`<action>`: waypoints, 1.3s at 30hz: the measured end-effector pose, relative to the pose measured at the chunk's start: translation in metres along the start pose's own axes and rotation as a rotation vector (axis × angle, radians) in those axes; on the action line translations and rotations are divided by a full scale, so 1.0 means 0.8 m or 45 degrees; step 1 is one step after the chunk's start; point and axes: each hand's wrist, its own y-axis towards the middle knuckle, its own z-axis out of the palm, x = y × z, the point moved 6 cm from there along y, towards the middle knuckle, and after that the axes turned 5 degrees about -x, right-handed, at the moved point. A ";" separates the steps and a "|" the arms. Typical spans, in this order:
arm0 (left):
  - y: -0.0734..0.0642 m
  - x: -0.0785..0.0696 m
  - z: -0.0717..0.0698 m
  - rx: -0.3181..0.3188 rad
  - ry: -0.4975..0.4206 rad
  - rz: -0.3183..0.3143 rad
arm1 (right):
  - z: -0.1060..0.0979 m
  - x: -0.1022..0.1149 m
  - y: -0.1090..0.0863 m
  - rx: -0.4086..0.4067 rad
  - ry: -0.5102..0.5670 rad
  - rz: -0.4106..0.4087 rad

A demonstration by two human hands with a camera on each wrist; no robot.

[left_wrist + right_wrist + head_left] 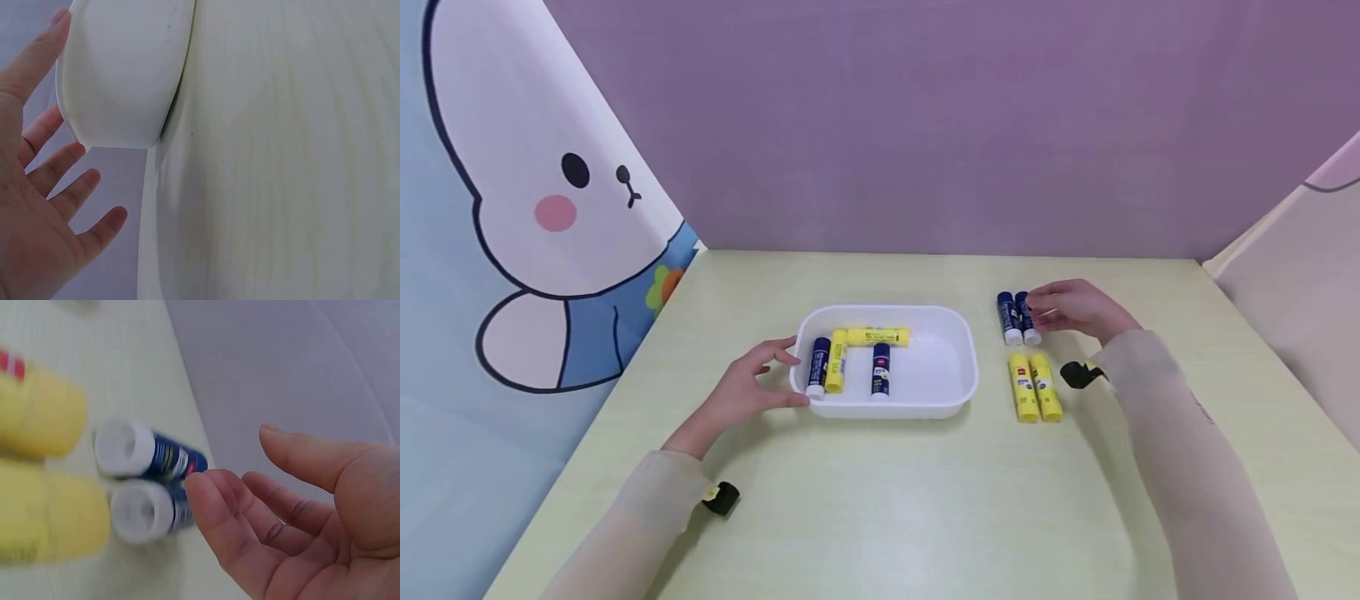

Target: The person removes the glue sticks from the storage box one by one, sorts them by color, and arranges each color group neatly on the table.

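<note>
A white plastic tray point(934, 400) holds two dark blue glue sticks point(881, 371) and two yellow glue sticks point(877, 336). At its left end is my left hand point(747, 385), thumb and fingers spread, fingertips at the rim; the left wrist view shows the thumb tip against the tray wall point(128, 75). To the tray's right, a pair of blue glue sticks with white ends point(1009, 318) lies side by side. My right hand point(1078, 308) is beside the right one, its relaxed fingers overlapping that stick, thumb apart in the right wrist view. Nothing is gripped there.
Two more yellow glue sticks point(1034, 387) lie side by side in front of the blue pair, nearer me. The pale wood-grain table point(880, 500) ends at a purple backdrop point(910, 125). A cartoon-printed sheet point(550, 267) borders the left side.
</note>
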 end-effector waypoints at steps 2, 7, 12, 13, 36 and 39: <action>0.000 0.001 0.001 0.003 -0.002 -0.002 | 0.006 0.008 -0.001 -0.001 0.015 -0.008; 0.000 0.003 0.002 0.002 -0.002 -0.012 | 0.023 0.026 -0.005 0.021 0.059 -0.045; 0.000 0.003 0.001 -0.003 0.006 0.004 | 0.039 0.038 -0.008 0.048 0.099 -0.080; 0.000 0.003 0.001 -0.003 0.006 0.005 | 0.043 0.040 -0.008 0.054 0.106 -0.085; 0.001 0.004 0.001 -0.002 0.000 0.008 | 0.130 0.078 -0.018 0.246 0.166 -0.163; 0.001 0.004 0.001 0.000 -0.005 0.007 | 0.143 0.082 -0.021 0.279 0.154 -0.167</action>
